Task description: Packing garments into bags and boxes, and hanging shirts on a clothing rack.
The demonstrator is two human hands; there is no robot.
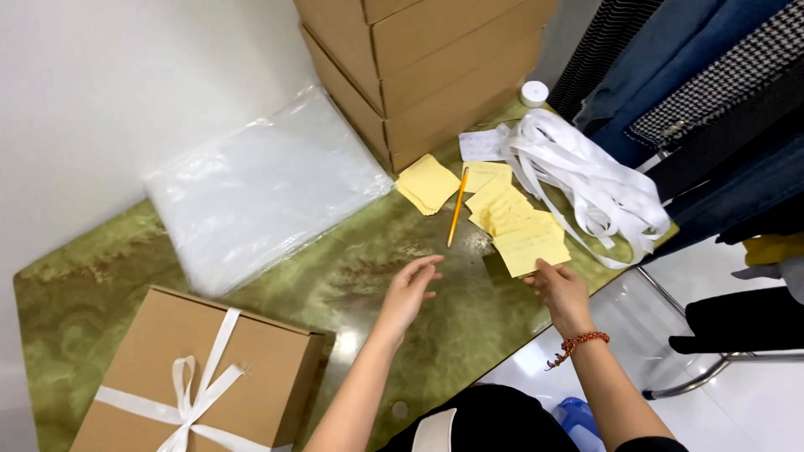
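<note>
The right hand (559,289) pinches the near edge of a yellow note (529,249) between thumb and fingers, lifting that edge slightly off the green table (352,276). The left hand (410,289) holds nothing; its fingers are loosely spread and slightly curled, hovering just over the table, near the note and on its left. A red bracelet (578,343) sits on the right wrist. Taking the note as the landmark: more yellow notes (502,205) lie overlapped just beyond it, a pencil (456,208) lies beyond and to its left, tip pointing toward the person, and a small pad (427,182) of yellow notes rests left of the pencil. A heap of white ribbon (586,180) lies beyond and right of the note, with a white card (481,144) and a small white roll (533,92) farther off. Stacked cardboard boxes (427,67) stand well beyond the note, clear plastic bags (260,188) lie far to its left, and a ribbon-tied box (201,377) sits at the near left corner. Hanging clothes (712,109) fill the right side.
</note>
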